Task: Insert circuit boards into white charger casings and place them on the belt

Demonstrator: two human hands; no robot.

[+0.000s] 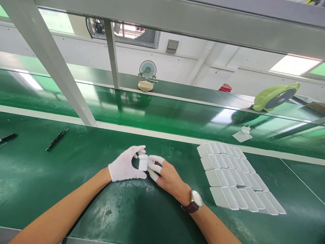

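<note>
Holds 1 white block over the near middle of the bench, seemingly pinched from the right by the fingers of the right hand, with the left hand spread in a wide curve around its left side, touch there impossible to tell. Looks well along, with 4 rows of white pieces already laid out at right and just this block in hand, any remainder being out of sight. Counts 1 plug far right, 2 dark pens left, 2 fans far off and 1 watch, but no sure total per packed row.
</note>
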